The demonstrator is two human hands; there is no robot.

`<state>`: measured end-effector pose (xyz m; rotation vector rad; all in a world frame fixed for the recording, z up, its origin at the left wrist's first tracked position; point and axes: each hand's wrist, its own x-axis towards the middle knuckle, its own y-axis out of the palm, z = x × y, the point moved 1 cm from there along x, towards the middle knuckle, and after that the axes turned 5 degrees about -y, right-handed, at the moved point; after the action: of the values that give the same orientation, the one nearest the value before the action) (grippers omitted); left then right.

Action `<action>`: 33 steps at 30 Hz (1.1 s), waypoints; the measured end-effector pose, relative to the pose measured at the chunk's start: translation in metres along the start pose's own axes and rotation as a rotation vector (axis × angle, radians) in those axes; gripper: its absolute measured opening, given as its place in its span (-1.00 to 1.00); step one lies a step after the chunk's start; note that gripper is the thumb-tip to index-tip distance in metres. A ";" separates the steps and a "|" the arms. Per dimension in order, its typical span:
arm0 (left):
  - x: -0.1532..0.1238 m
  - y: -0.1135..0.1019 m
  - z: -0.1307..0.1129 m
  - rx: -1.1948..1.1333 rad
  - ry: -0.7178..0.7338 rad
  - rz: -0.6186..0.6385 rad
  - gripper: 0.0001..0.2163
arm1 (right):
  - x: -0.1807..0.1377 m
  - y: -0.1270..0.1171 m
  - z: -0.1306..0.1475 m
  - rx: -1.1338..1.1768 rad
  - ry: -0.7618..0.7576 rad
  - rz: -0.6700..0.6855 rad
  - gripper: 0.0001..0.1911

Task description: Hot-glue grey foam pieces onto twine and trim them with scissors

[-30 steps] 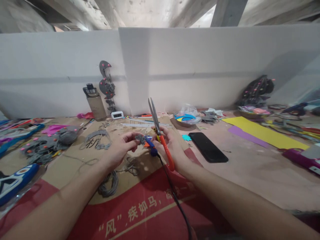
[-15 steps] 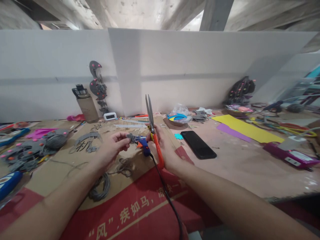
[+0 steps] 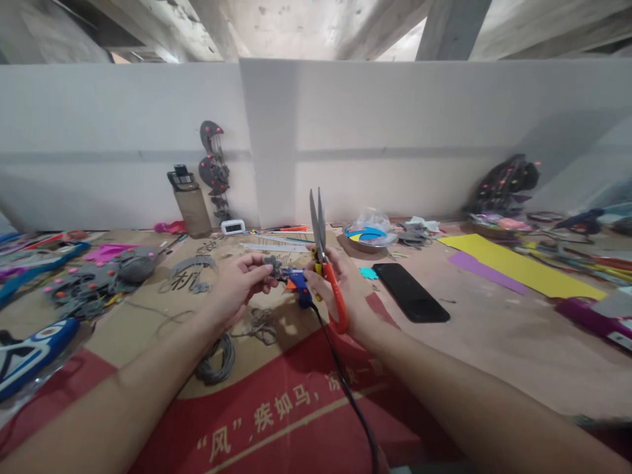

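My left hand (image 3: 244, 283) pinches a small grey fuzzy piece (image 3: 274, 266) between thumb and fingertips. Right beside that piece is the front end of a small blue glue gun (image 3: 301, 293) with an orange trigger, and a black cord (image 3: 340, 375) runs from its grip down over the cardboard. My right hand (image 3: 353, 289) is closed round the glue gun's rear and also keeps hold of orange-handled scissors (image 3: 340, 299), whose slightly parted blades point up. A yellow part shows by the scissors' pivot; I cannot tell what it belongs to. Grey cord coils (image 3: 217, 361) lie below my left hand.
Printed cardboard (image 3: 276, 434) covers the work area. A black phone (image 3: 411, 293) lies right of my hand, with yellow sheet (image 3: 518, 266) beyond. Behind stand a bottle (image 3: 192, 207), a small white clock (image 3: 232, 227) and a bowl (image 3: 368, 245). Grey pinned pieces (image 3: 99, 280) lie left.
The whole view has shifted, so the hands and table things appear farther right. Both hands keep their holds, with the grey piece still close to the glue gun's front.
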<state>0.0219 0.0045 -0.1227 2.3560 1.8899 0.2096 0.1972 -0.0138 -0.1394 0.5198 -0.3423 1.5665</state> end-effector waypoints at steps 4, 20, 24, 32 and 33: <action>0.000 0.000 0.002 0.044 0.023 0.021 -0.79 | 0.000 0.000 0.000 0.035 0.035 0.001 -0.58; -0.002 0.003 0.004 0.092 0.031 0.018 -0.84 | 0.001 0.001 -0.001 -0.048 0.000 0.024 -0.58; 0.000 0.002 0.010 0.113 0.021 0.015 -0.84 | 0.000 0.001 0.001 -0.093 -0.025 0.058 -0.55; 0.002 -0.001 -0.003 -0.075 -0.010 -0.069 -0.83 | 0.006 -0.009 0.021 -0.673 -0.162 0.190 -0.54; 0.002 -0.002 -0.005 -0.102 -0.006 -0.079 -0.83 | 0.006 -0.011 0.021 -0.767 -0.210 0.212 -0.54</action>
<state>0.0193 0.0073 -0.1182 2.2098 1.9163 0.2841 0.2107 -0.0182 -0.1196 0.0420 -1.1295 1.4423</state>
